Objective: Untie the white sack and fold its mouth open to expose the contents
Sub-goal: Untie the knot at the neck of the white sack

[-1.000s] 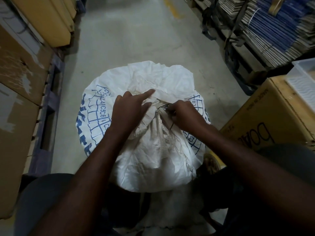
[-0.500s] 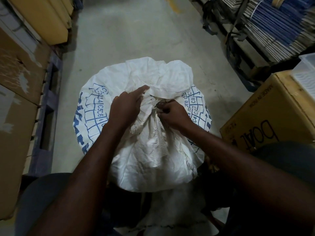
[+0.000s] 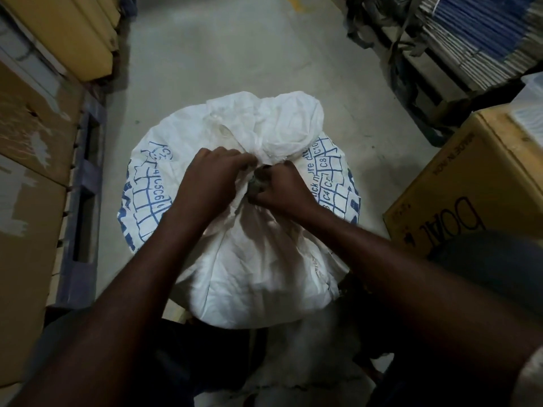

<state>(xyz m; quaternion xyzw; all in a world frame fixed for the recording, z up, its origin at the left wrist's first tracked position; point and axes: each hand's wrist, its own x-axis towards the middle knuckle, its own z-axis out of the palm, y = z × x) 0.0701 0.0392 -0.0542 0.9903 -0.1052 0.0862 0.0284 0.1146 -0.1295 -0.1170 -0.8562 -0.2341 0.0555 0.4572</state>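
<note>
Sack: the white sack [image 3: 258,259] with blue print stood on the concrete floor [image 3: 235,54], between the person's knees; its mouth was gathered into a tied neck.
Left hand: the left hand [image 3: 210,179] had its fingers curled and gripped the gathered cloth at the neck.
Right hand: the right hand [image 3: 282,188] had its fingers curled at the knot, touching the left; what it pinched was not clear.
Around: a box [image 3: 458,195] stood on the right.

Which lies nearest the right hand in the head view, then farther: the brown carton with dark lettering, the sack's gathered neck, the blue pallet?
1. Gathered neck: gripped by the right hand.
2. Brown carton: right side.
3. Blue pallet: far left.
</note>
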